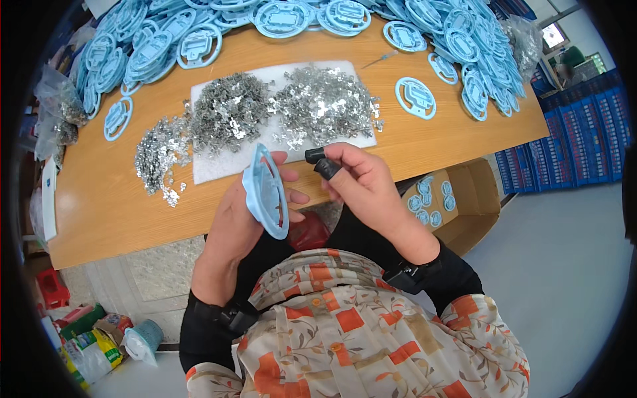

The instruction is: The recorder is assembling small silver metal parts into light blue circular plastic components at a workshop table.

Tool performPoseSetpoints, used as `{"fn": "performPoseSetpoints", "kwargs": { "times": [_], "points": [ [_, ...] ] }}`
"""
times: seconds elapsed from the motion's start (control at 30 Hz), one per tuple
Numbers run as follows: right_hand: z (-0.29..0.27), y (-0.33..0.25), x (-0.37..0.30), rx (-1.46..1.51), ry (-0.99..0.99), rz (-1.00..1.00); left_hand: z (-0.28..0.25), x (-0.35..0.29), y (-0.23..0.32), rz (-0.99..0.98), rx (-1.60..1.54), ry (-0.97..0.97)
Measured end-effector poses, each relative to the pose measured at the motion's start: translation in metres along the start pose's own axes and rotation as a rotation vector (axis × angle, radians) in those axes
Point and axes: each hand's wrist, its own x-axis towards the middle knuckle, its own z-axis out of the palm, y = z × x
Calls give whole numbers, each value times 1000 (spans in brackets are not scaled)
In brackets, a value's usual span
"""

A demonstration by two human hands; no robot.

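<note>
My left hand [232, 211] grips a light-blue oval plastic piece [253, 189] by its side, tilted on edge in front of me. To its right, my right hand [361, 182] has black covers [326, 167] on the thumb and forefinger, brought together in a pinch; whatever they hold, if anything, is too small to make out. Beyond both hands, a white pad [208, 171] carries two heaps of small silvery metal clips, a darker heap [229, 109] and a brighter heap [325, 103]. A smaller heap of metal pieces [159, 156] lies left of the pad on bare wood.
Large piles of blue pieces [282, 18] line the far side of the wooden table [99, 212]. One loose blue piece [416, 98] lies right of the pad, near a thin tool [380, 60]. A cardboard box [478, 205] with several blue pieces stands right, before stacked blue trays [577, 132].
</note>
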Motion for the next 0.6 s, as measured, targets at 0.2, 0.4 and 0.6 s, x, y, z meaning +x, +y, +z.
{"fn": "performPoseSetpoints", "kwargs": {
  "times": [0.2, 0.4, 0.6],
  "points": [
    [23, 17, 4, -101, 96, -248, 5, -6, -8, -20, -142, -31],
    [25, 10, 8, -297, 127, -332, -2, -9, -19, 1, -278, -112],
    [24, 8, 6, -103, 77, -195, -4, -5, -22, 7, -310, -133]
  ]
}}
